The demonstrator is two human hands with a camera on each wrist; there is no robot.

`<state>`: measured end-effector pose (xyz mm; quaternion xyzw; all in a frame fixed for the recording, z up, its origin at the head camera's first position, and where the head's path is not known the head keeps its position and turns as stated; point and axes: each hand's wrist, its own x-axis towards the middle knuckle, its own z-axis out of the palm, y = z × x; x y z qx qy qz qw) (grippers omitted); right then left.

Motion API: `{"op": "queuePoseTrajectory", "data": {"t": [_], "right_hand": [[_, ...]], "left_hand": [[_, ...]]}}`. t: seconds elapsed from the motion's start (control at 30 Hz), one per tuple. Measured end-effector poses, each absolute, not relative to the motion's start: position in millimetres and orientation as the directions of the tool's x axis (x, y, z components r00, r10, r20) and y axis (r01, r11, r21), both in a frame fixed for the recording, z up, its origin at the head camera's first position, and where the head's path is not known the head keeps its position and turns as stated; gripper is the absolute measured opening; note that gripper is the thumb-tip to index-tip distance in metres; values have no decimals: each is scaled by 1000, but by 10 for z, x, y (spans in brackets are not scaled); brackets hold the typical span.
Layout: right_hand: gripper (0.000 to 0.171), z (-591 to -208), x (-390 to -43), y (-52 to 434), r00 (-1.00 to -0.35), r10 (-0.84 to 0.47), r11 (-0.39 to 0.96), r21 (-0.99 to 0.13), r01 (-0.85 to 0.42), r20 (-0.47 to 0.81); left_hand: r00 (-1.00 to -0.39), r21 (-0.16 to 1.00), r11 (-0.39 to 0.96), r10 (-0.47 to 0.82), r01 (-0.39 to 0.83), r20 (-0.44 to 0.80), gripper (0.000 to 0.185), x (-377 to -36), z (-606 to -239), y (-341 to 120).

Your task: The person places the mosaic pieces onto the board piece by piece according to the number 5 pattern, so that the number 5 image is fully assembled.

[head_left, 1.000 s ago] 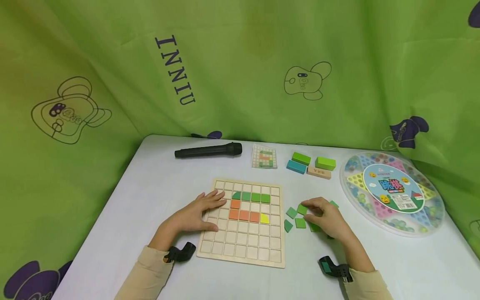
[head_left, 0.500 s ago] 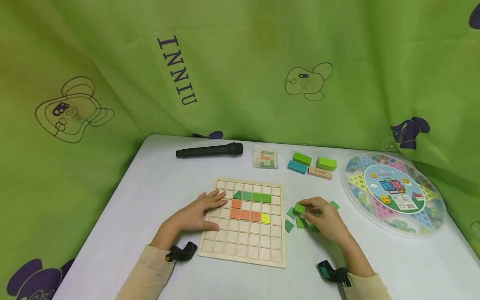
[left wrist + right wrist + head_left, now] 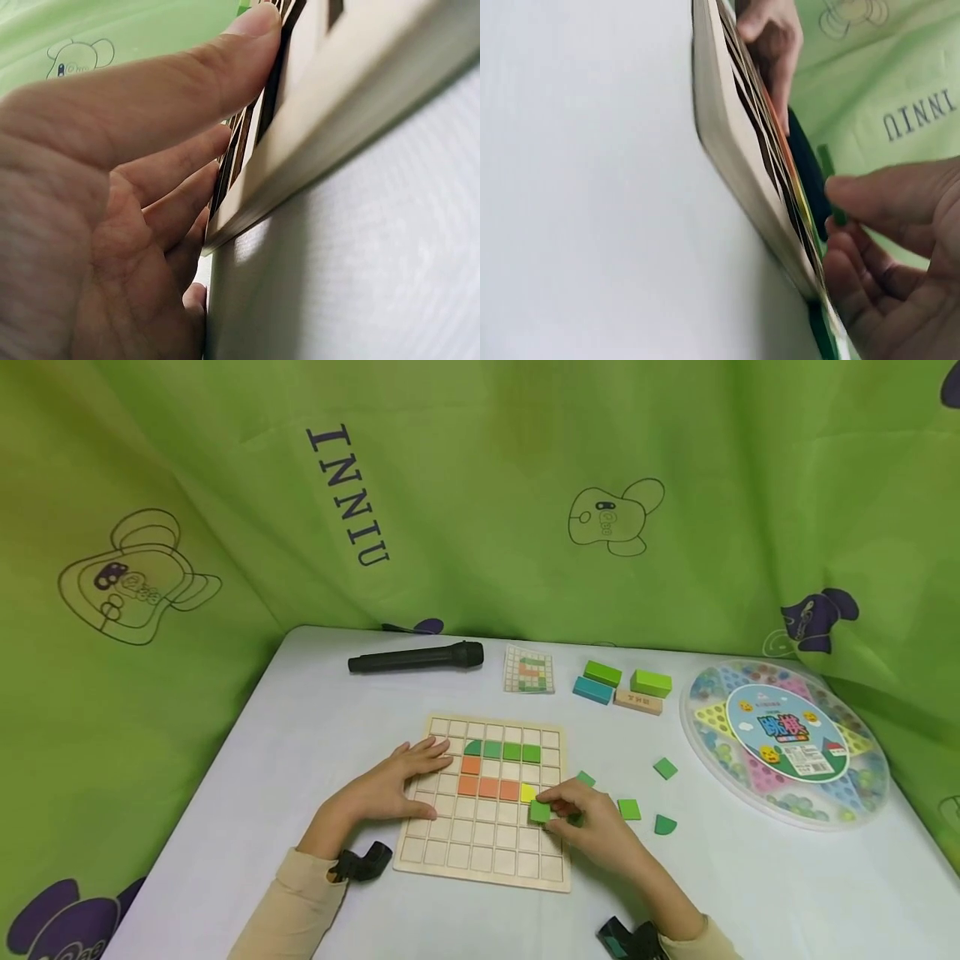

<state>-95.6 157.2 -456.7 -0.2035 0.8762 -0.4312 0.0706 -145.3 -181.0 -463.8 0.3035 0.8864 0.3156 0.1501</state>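
My right hand (image 3: 596,827) pinches a square green tile (image 3: 539,812) between thumb and fingers, over the right side of a wooden grid board (image 3: 482,858). In the right wrist view, the green tile (image 3: 826,161) is edge-on, apart from the board. My left hand (image 3: 390,785) rests with spread fingers on the board's left edge; in the left wrist view its thumb (image 3: 225,67) lies on the rim. Set in the board are a row of green pieces (image 3: 512,752), several orange squares (image 3: 488,787) and a yellow piece (image 3: 527,792), partly hidden by the right hand.
Loose green pieces lie right of the board, including a square (image 3: 665,767) and a quarter-round (image 3: 664,824). Behind are a black microphone (image 3: 416,657), a pattern card (image 3: 528,670) and several blocks (image 3: 602,673). A round marble game box (image 3: 785,743) stands at right.
My right hand has lifted the green square from the loose pieces and carried it left over the board. The left hand has stayed in place.
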Motion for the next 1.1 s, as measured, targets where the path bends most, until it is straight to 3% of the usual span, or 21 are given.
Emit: {"op": "queuePoseTrajectory", "data": {"t": [0.47, 0.77, 1.1], "right_hand": [[27, -4686, -917, 1454, -914, -391, 593, -731, -339, 107], [29, -4689, -924, 1452, -922, -382, 586, -757, -289, 56], [32, -4585, -1028, 1702, -934, -345, 529, -803, -274, 91]], "left_hand": [[-771, 657, 606, 634, 449, -59, 83, -1464, -4658, -1822], [-771, 664, 602, 634, 443, -61, 83, -1465, -4670, -1820], [-766, 659, 599, 640, 454, -54, 83, -1469, -4678, -1825]]}}
